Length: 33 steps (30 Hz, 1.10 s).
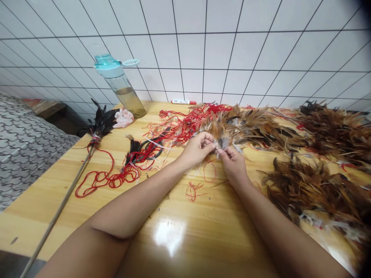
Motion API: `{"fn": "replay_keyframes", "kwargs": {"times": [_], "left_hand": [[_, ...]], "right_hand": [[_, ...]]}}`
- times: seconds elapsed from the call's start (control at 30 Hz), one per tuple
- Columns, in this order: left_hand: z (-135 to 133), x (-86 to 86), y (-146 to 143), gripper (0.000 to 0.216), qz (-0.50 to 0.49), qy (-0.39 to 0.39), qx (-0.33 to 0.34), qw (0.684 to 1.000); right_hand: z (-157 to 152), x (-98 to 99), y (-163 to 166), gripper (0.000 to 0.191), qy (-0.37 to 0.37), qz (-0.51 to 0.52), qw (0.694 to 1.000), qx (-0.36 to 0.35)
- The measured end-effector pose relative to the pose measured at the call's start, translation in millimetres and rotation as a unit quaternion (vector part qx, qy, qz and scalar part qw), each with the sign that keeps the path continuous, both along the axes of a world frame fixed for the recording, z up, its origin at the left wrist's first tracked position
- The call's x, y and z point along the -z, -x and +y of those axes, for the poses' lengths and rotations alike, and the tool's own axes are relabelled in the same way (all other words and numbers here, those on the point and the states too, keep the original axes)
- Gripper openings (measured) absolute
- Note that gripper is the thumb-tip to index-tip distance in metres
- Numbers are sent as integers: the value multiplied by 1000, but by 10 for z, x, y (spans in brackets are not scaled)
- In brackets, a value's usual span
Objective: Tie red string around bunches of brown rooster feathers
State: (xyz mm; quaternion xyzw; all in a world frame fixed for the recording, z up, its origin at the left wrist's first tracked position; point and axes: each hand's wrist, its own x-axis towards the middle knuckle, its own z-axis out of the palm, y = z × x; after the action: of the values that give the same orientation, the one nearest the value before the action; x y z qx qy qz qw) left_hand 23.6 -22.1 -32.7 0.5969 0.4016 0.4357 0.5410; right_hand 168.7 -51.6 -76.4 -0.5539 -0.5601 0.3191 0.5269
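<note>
My left hand (200,146) and my right hand (233,164) meet over the middle of the table, thumbs and fingertips pinched close together. Between them is the pale, fluffy base of a small bunch of feathers (223,142) with grey down and brown tips. The exact point of grip is partly hidden by the fingers. Just behind my hands lies a long pile of brown feathers (261,125). Tangled red string (191,123) spreads to the left of it. A small loop of red thread (209,172) rests on the wood below my hands.
A stick (63,200) topped with black feathers (101,119) lies at the left. Behind it stand a water bottle (127,94) and crumpled pinkish paper (124,117). A red marker (183,102) lies by the tiled wall. More brown feather bundles (315,185) cover the right side.
</note>
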Motion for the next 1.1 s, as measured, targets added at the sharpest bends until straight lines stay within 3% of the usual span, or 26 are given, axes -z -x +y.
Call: {"fn": "replay_keyframes", "kwargs": {"times": [0.13,0.2,0.33,0.57,0.8,1.1], "left_hand": [[12,10,-3,18,-10,29,-43,999],[0,19,-17,16,-31,45,-34,998],[-45,11,-44,17,-42,66,1,997],[-81,-38,-39,18,-80,106,3,991],[-32,27,-18,21,-104,102,11,989],[-8,52,14,37,-129,151,84,976]], "right_hand": [[16,16,-18,22,24,61,998,27],[21,23,-23,22,24,66,997,36],[15,40,-27,24,8,16,999,28],[-17,-24,-16,28,-6,-27,999,29],[-4,-18,-3,29,-6,-8,1000,-3],[-2,-44,-28,24,-55,-108,992,-28]]}}
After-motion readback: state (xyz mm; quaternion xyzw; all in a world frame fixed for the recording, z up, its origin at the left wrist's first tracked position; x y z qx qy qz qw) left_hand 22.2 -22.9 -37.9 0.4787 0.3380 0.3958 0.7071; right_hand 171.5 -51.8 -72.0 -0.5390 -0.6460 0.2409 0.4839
